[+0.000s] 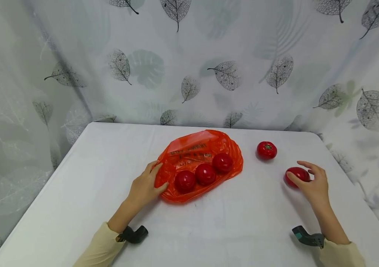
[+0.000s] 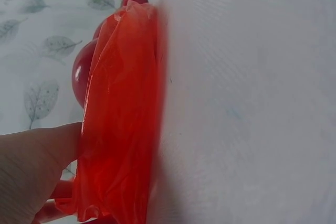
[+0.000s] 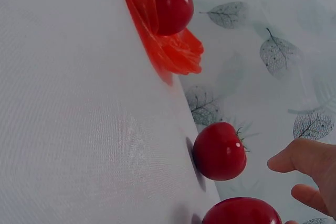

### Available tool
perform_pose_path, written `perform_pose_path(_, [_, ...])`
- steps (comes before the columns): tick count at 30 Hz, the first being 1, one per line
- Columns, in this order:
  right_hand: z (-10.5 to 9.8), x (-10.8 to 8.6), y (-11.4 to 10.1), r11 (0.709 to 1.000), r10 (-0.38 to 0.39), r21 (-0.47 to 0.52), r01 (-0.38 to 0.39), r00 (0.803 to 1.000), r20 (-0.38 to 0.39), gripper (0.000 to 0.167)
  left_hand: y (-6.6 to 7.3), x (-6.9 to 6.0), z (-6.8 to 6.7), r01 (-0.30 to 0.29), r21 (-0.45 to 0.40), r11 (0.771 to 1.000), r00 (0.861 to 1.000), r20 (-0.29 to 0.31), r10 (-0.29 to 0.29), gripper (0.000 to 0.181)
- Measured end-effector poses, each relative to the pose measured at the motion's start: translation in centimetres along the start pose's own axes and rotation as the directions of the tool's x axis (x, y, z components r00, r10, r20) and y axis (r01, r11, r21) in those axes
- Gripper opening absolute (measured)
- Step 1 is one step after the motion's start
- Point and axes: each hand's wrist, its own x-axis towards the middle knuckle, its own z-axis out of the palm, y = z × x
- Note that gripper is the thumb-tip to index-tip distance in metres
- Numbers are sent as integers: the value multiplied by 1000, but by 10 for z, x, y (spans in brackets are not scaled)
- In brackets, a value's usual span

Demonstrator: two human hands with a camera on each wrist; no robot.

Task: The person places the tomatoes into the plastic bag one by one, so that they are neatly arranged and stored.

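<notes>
A red plastic bag (image 1: 189,148) with dark printing lies spread on the table. Three tomatoes, among them one in the middle (image 1: 205,174), rest on or within it; I cannot tell which. At its left edge my left hand (image 1: 144,187) holds the plastic between thumb and fingers, seen close in the left wrist view beside the bag (image 2: 118,114). Over on the right, my right hand (image 1: 314,185) is placed around a tomato (image 1: 297,176), thumb over its near side. In the right wrist view the upper fingers (image 3: 304,161) are apart from that tomato (image 3: 244,213).
Another tomato (image 1: 266,150) with a green calyx sits on the table between the bag and my right hand. The white table (image 1: 229,230) ends at a leaf-printed curtain (image 1: 183,66) behind. A black wrist device (image 1: 135,234) is worn on each arm.
</notes>
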Motion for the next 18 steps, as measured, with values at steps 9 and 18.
perform_pose_path(9, [-1,6,10,999,46,-3,-46,999,27,57,0,2,-2,2,-8,1000,1000,9,-2,68])
perform_pose_path(18, [1,10,17,998,57,-29,-55,997,53,58,-1,1,-3,4,-8,1000,1000,7,-4,69])
